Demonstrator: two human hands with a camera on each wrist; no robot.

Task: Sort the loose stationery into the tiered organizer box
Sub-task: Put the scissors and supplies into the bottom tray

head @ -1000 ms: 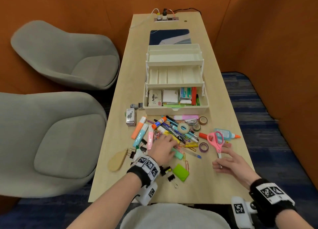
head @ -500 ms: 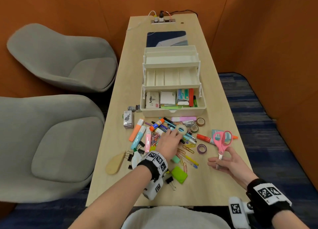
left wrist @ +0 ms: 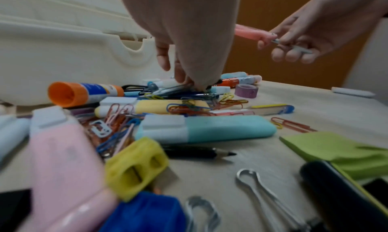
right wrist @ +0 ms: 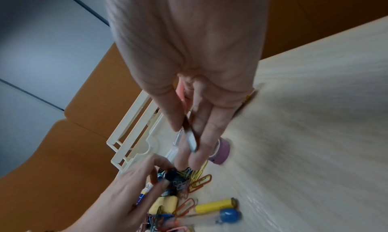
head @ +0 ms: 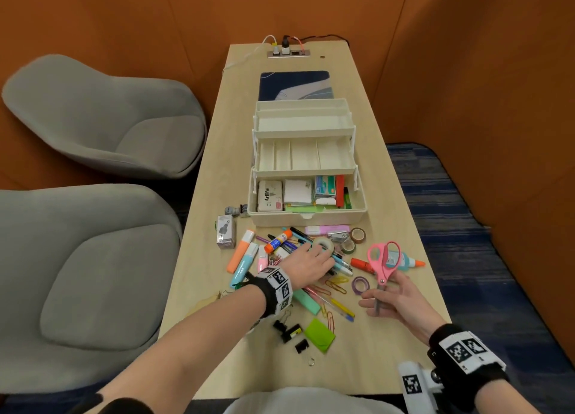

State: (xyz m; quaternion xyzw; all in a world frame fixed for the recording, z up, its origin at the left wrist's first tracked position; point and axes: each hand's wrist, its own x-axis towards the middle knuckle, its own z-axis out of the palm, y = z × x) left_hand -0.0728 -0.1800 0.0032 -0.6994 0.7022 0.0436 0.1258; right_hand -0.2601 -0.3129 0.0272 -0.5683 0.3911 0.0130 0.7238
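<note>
The cream tiered organizer box [head: 306,219] stands open mid-table, its bottom tier part filled and its upper trays bare. In front of it lies a heap of pens [head: 337,262], highlighters and clips. My left hand [head: 320,253] reaches into the heap beside a clear tape roll [head: 323,244]. Its fingers [left wrist: 182,77] curl down around the pens [left wrist: 168,90]. My right hand [head: 378,301] pinches the pink scissors [head: 384,258] by the closed blades [right wrist: 191,139], handles pointing away and lifted off the table.
An orange-capped glue stick [head: 278,241], a glue bottle [head: 404,261], purple tape [head: 360,284], paper clips [head: 337,284], binder clips [head: 287,331] and a green sticky pad [head: 320,334] lie loose. Grey chairs [head: 93,258] stand left of the table. A mouse pad [head: 295,85] lies behind the box.
My left hand moved forward from the near clips to the pens by the tape roll. My right hand lifted the scissors off the table by their blades.
</note>
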